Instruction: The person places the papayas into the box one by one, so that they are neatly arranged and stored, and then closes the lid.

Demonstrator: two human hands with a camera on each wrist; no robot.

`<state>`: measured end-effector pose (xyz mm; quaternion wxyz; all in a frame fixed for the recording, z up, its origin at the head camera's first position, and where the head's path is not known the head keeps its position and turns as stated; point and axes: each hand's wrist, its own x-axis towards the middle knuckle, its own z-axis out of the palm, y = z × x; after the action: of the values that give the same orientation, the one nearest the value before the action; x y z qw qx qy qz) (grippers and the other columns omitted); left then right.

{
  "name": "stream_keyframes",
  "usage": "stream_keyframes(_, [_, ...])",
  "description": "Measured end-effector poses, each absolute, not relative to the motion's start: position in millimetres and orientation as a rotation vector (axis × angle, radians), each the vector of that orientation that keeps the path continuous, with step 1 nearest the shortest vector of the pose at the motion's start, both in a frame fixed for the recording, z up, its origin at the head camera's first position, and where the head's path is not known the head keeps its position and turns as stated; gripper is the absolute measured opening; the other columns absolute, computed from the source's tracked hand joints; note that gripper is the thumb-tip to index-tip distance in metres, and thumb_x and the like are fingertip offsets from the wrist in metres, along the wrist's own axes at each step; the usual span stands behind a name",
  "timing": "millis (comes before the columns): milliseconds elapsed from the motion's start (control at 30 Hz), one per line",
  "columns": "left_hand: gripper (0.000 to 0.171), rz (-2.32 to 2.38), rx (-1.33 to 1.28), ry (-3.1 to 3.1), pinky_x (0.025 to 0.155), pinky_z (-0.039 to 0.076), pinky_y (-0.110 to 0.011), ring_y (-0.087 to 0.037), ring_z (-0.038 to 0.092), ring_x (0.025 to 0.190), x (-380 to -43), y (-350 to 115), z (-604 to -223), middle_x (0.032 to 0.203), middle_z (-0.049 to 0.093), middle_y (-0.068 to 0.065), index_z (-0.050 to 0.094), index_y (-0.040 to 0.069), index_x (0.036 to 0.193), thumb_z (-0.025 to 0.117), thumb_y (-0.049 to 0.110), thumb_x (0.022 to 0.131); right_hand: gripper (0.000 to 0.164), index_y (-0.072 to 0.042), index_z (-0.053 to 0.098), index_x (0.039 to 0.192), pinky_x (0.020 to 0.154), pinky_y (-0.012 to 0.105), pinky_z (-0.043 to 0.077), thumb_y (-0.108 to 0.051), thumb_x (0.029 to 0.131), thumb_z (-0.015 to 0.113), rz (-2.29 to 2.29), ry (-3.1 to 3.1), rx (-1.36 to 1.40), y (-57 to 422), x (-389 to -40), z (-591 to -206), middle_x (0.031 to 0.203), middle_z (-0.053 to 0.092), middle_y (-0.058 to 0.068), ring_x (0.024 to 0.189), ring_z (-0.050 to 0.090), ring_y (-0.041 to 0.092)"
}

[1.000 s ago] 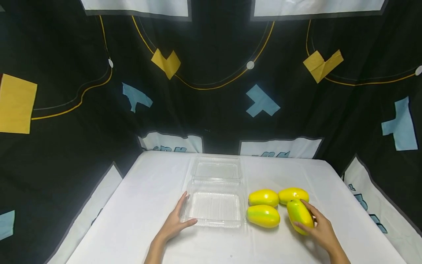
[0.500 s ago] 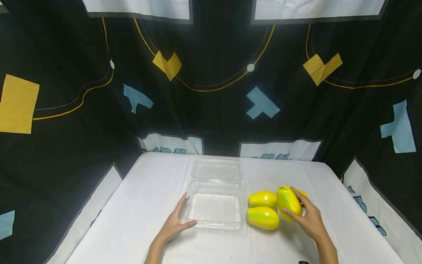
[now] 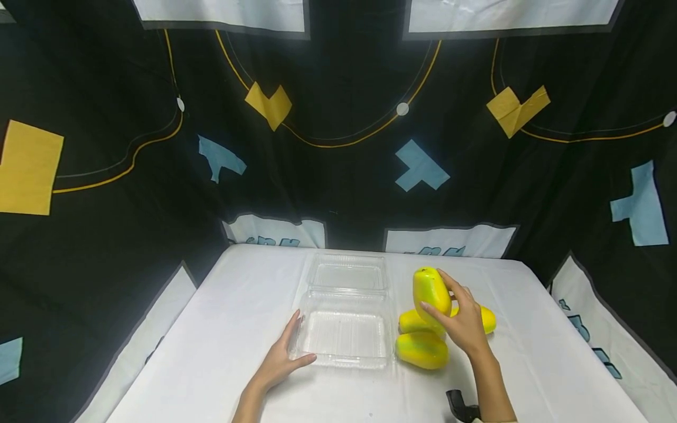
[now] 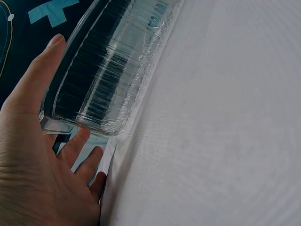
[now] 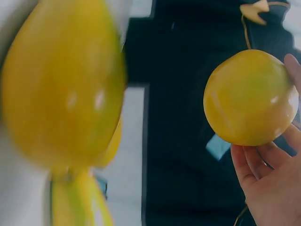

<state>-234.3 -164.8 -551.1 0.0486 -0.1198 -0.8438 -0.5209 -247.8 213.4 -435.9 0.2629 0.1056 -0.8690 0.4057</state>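
Note:
My right hand (image 3: 465, 323) grips a yellow-green papaya (image 3: 429, 294) between thumb and fingers, raised over the others. In the right wrist view this papaya (image 5: 249, 99) is seen end-on, fingers beneath it. Three more papayas lie on the table: one in front (image 3: 422, 351), one partly hidden behind it (image 3: 412, 321), and one on the right (image 3: 489, 320), half covered by the hand. My left hand (image 3: 280, 358) is at the near left corner of a clear plastic clamshell container (image 3: 344, 358), thumb and fingers spread. The left wrist view shows the container's ribbed wall (image 4: 103, 70) beside the thumb.
The container's lid (image 3: 348, 273) lies folded back, away from me. A white cloth (image 3: 201, 352) covers the table. Beside my right forearm, a black curved piece (image 3: 461, 405) shows at the bottom edge. Dark patterned curtains (image 3: 338, 188) hang behind and on both sides.
My right hand has lifted its papaya and carried it left and away from me, above the others. The left hand and container stay put. The black piece has come further into view.

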Motion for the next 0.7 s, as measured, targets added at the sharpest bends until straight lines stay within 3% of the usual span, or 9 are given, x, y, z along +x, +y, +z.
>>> stream_keyframes(300, [0.102, -1.596, -0.375, -2.570, 0.100, 0.017, -0.067, -0.043, 0.023, 0.132, -234, -165, -552, 0.147, 0.027, -0.016, 0.011, 0.022, 0.149, 0.076, 0.033, 0.072, 0.074, -0.025, 0.042, 0.139, 0.078, 0.042, 0.048, -0.035, 0.075, 0.077, 1.158, -2.313, 0.515, 153, -266, -428, 0.123, 0.055, 0.002, 0.102, 0.048, 0.017])
stream_keyframes(500, [0.102, -1.590, -0.397, -2.562, 0.099, 0.017, -0.069, -0.043, 0.023, 0.132, -233, -165, -550, 0.147, 0.029, -0.017, 0.011, 0.021, 0.149, 0.076, 0.034, 0.072, 0.071, -0.021, 0.044, 0.136, 0.090, 0.049, 0.046, -0.030, 0.075, 0.078, 1.231, -2.273, 0.638, 113, -277, -434, 0.131, 0.049, 0.003, 0.114, 0.049, 0.024])
stream_keyframes(700, [0.101, -1.592, -0.367, -2.572, 0.100, 0.018, -0.067, -0.040, 0.024, 0.133, -232, -166, -550, 0.147, 0.031, -0.012, 0.012, 0.021, 0.149, 0.077, 0.031, 0.073, 0.069, -0.015, 0.046, 0.134, 0.091, 0.049, 0.046, -0.026, 0.075, 0.078, 1.254, -2.223, 0.713, 80, -285, -449, 0.125, 0.047, 0.005, 0.111, 0.051, 0.030])
